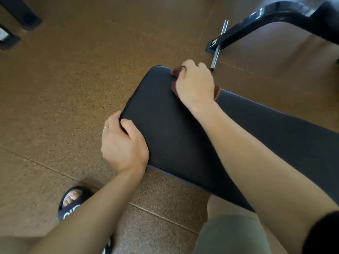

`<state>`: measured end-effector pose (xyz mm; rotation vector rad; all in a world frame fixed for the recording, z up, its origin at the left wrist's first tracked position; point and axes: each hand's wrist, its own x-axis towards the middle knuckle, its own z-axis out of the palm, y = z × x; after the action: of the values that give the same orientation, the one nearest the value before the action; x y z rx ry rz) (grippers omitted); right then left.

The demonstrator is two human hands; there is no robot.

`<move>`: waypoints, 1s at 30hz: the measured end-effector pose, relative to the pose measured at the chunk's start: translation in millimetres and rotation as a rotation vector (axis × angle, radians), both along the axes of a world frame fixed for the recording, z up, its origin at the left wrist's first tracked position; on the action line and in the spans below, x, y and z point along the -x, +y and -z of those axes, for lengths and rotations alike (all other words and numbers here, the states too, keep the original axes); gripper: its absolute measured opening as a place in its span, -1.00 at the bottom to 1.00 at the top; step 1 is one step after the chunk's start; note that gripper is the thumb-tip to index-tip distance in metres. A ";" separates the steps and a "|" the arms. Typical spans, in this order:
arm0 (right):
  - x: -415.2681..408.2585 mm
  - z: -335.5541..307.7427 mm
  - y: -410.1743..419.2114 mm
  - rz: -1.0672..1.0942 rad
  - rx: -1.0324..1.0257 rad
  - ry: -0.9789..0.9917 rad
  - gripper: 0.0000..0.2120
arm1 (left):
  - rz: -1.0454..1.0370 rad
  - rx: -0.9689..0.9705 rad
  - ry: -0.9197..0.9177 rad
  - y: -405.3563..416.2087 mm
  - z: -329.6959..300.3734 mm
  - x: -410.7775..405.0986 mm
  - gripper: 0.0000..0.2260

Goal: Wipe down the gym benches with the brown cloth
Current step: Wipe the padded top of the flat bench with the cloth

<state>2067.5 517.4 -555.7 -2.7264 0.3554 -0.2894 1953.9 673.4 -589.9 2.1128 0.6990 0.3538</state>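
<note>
A black padded gym bench [165,114] runs from the centre of the view toward the lower right. My right hand [195,83] presses a bunched brown cloth [175,72] onto the bench's far corner; most of the cloth is hidden under the hand, with bits showing at the fingers and by the wrist. My left hand [123,143] grips the near left edge of the pad, fingers curled over the rim, a thin ring on one finger.
Brown speckled rubber floor [73,79] surrounds the bench. A black machine frame [256,24] with a chrome bar [218,46] stands at the upper right. Dark equipment feet [20,15] sit at the upper left. My sandalled foot [73,200] and knee [231,233] are below.
</note>
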 end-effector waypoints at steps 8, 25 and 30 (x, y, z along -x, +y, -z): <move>-31.0 -2.5 109.4 -0.560 0.209 0.090 -0.77 | 0.043 0.010 -0.003 2.7 -0.8 2.3 -0.51; 67.4 2.9 -99.9 0.058 -0.090 -0.102 -0.67 | 0.036 0.027 -0.001 1.3 -3.4 2.3 -0.50; 15.3 7.1 -36.3 -0.044 0.015 -0.093 -0.68 | 0.041 0.018 0.010 1.7 -3.5 2.3 -0.50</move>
<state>2052.2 481.0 -562.9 -2.7205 0.2683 -0.4071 1951.6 675.2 -586.4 2.1105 0.6617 0.3134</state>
